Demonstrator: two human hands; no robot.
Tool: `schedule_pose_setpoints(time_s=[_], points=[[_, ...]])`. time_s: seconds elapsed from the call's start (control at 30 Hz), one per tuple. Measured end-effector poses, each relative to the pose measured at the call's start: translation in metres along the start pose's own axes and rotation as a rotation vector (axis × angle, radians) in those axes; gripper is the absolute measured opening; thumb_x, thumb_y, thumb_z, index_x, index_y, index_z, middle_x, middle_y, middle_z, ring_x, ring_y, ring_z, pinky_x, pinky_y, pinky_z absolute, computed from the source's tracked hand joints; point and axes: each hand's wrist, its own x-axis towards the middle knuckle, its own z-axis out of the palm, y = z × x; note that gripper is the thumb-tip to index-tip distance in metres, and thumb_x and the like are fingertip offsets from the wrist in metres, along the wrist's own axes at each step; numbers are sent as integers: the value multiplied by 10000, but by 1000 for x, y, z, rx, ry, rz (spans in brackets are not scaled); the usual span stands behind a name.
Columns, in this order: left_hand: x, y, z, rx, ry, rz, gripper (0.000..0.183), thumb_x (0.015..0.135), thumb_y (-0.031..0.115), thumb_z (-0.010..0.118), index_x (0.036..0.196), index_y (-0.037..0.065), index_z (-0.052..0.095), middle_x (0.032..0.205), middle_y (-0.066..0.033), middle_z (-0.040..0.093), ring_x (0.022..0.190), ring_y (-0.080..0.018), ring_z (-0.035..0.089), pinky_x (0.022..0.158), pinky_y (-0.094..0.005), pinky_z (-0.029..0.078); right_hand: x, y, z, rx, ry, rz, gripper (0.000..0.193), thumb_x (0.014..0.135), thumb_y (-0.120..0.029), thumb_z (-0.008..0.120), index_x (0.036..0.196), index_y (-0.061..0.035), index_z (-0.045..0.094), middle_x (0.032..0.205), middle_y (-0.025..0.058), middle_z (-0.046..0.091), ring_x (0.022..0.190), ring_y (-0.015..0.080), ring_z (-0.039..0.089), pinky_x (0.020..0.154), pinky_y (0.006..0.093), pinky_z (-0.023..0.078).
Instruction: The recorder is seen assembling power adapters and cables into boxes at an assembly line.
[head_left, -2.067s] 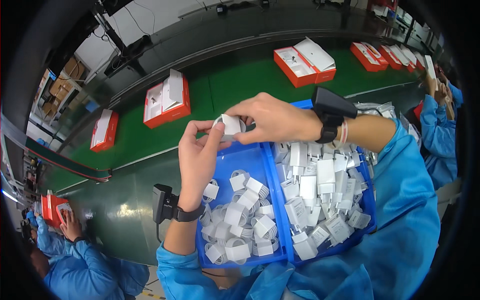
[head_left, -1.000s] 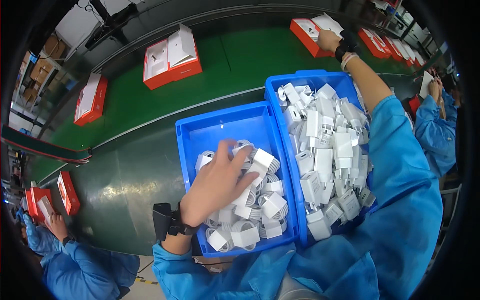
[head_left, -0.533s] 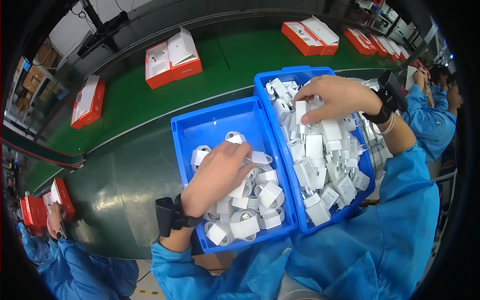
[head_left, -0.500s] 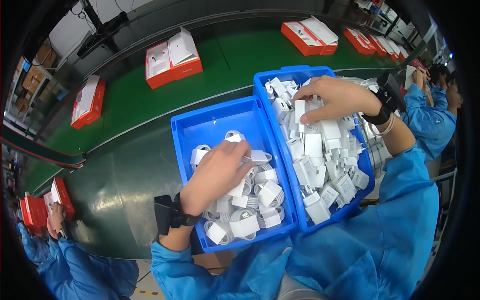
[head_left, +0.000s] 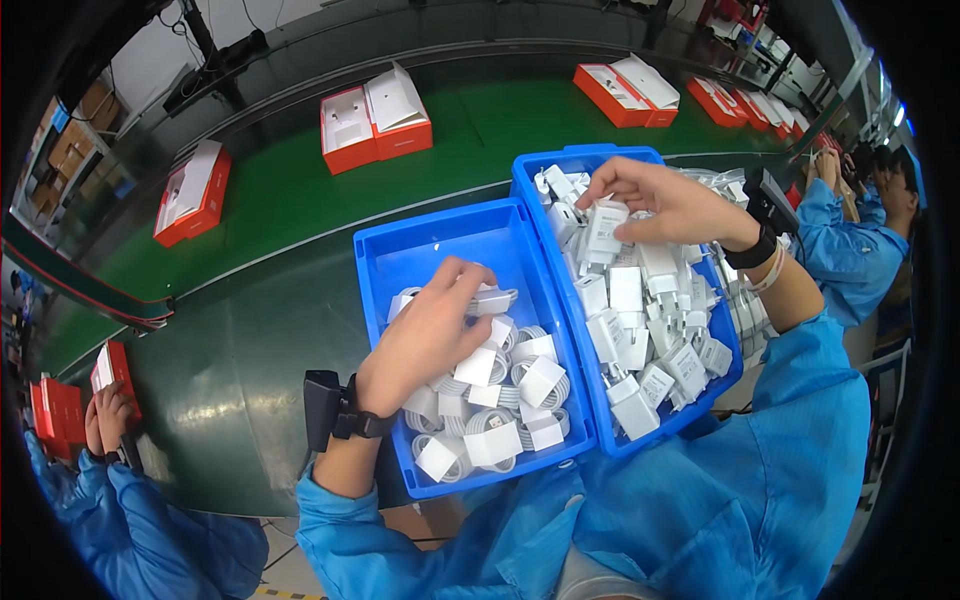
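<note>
My left hand [head_left: 425,325] is over the left blue bin [head_left: 400,243], its fingers closed round a coiled white charging cable [head_left: 492,301] in a paper band. Below it lie more banded cables [head_left: 492,440], heaped in the near part of that bin. In the right blue bin [head_left: 735,345] white plug chargers [head_left: 626,290] are piled up, some with their pins showing. Above this pile my right hand [head_left: 675,205] pinches one white charger [head_left: 605,232] between thumb and fingers, its printed face turned up.
Beyond the bins runs a green conveyor [head_left: 275,200] carrying open red-and-white boxes [head_left: 405,140]. Clear bags [head_left: 745,290] sit right of the bins. Co-workers in blue are at the left [head_left: 165,520] and right [head_left: 850,250]. A dark rail [head_left: 80,290] juts in from the left.
The left hand has lifted a cable off the heap. My right hand has raised and tilted the charger. In the picture, the conveyor boxes have shifted right.
</note>
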Motion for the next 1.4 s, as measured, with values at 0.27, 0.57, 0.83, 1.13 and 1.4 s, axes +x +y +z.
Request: schedule_pose_setpoints(time_s=[0.27,0.57,0.83,1.13,1.4], points=[[2,-19,-3,73,-21,18,331,854,112,580,1166,14,525,1014,-225,644,919,-416,626,795,-456,520,4,-3,9,-583,-34,-10,489,788,-76,698,1263,-33,589,1243,148,537,1057,254,585,887,351,497],[7,-52,-37,-28,402,-32,345,832,109,670,1133,14,532,845,-149,662,609,-186,597,578,-295,484,7,-23,13,-912,52,-184,524,713,-169,748,1178,20,598,1127,189,610,1071,361,577,951,402,461],[7,-73,-32,-168,527,68,328,850,104,673,1140,4,556,955,-138,657,775,-219,593,733,-299,483,148,-87,-77,-802,222,-527,523,714,-173,772,1165,25,599,1127,152,601,978,271,644,860,359,541],[5,-80,-31,16,418,129,320,840,145,702,1127,45,601,875,-120,590,797,-258,586,743,-353,487,384,14,-32,-868,279,-362,519,708,-205,713,1175,2,620,1085,218,604,1073,388,570,972,417,460],[5,-81,-33,7,394,89,321,828,136,710,1121,45,611,857,-104,588,773,-240,563,719,-345,473,400,58,-18,-800,448,-353,540,746,-143,640,1265,-13,561,1288,180,504,1203,345,510,1024,407,428]])
